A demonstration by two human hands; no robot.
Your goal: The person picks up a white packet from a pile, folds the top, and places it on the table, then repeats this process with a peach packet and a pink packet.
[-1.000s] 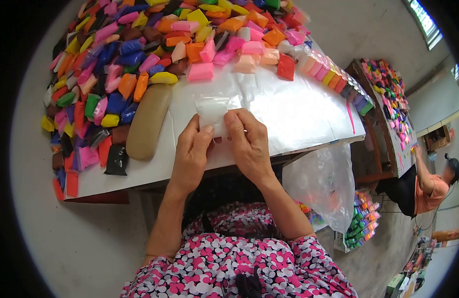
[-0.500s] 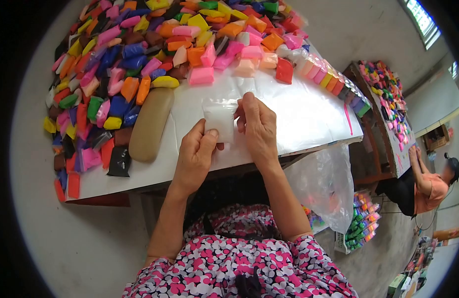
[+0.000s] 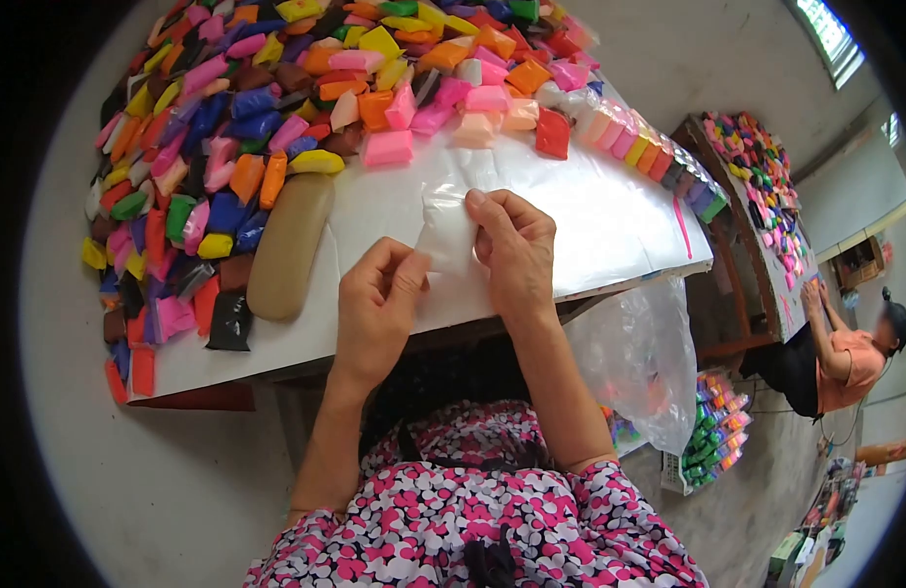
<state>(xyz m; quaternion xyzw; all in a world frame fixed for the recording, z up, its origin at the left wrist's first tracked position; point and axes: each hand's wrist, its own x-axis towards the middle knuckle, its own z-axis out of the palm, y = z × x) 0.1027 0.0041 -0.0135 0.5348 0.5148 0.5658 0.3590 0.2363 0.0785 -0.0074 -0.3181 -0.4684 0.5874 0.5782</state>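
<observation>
A small clear plastic bag (image 3: 446, 227) is pinched between both hands over the white table (image 3: 590, 220). My left hand (image 3: 374, 309) grips its lower left corner with thumb and forefinger. My right hand (image 3: 516, 250) holds its right edge, fingers curled around it. The bag stands upright and looks empty. Beyond it lies a big heap of coloured clay packets (image 3: 237, 127) in small bags, the nearest a pink one (image 3: 388, 148).
A tan oblong lump (image 3: 289, 245) lies left of my hands. A row of coloured blocks (image 3: 649, 152) lines the table's right edge. A large clear plastic bag (image 3: 644, 363) hangs below the table. Another person in orange (image 3: 845, 358) works at a second table (image 3: 766, 196).
The small bag has been turned from flat and wide to upright and narrow. My right hand shifted right along its edge; my left hand slid lower and to the left.
</observation>
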